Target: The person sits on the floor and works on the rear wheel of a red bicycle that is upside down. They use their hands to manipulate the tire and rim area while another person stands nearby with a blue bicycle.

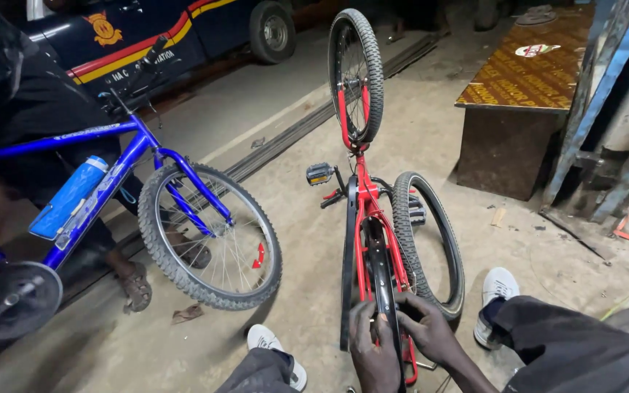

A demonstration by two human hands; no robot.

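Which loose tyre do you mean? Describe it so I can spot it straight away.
Find the red bicycle lying upside down in the middle of the concrete floor. The loose tyre leans against its right side, just beyond the right hand. Unlike the mounted wheel at the far end, it has no rim or spokes.

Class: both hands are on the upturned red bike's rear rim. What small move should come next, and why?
Probably press the loose tyre onto the bare black rim. The left hand and right hand grip that rim, while the tyre leans beside the red frame, off it.
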